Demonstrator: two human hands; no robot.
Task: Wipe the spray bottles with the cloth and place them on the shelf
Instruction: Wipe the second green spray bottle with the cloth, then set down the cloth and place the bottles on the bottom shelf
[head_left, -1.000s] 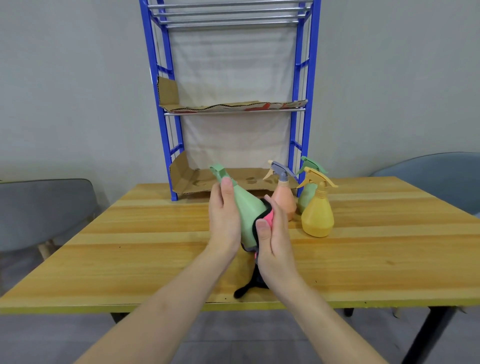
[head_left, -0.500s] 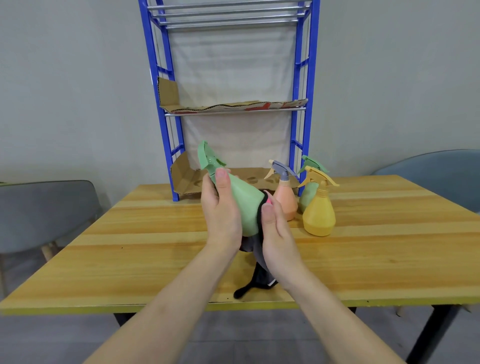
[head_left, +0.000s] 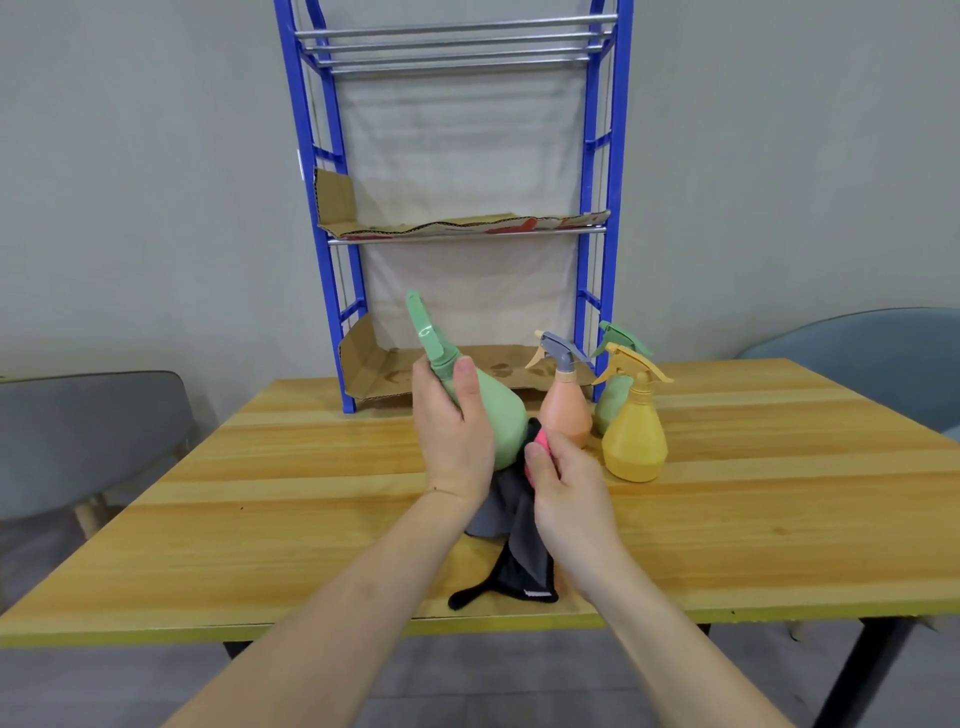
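Note:
My left hand (head_left: 453, 436) grips a light green spray bottle (head_left: 498, 410) by its neck and shoulder, tilted with the nozzle up and to the left. My right hand (head_left: 563, 486) holds a black, grey and pink cloth (head_left: 511, 540) against the bottle's base; the cloth's tail hangs down to the table. Three more bottles stand upright at the right: an orange one (head_left: 565, 410), a yellow one (head_left: 635, 434) and a green one (head_left: 613, 400) behind it. The blue shelf (head_left: 332, 249) stands at the back of the table with cardboard on its two lower levels.
The wooden table (head_left: 779, 493) carries everything. A grey chair (head_left: 88, 436) is at the left and a blue-grey chair (head_left: 872, 358) at the right. The shelf's cardboard-lined bottom level (head_left: 384, 382) lies just behind the held bottle.
The green bottle has turned so its nozzle points higher and further left. My right hand with the cloth has slipped from the bottle's side down to its base.

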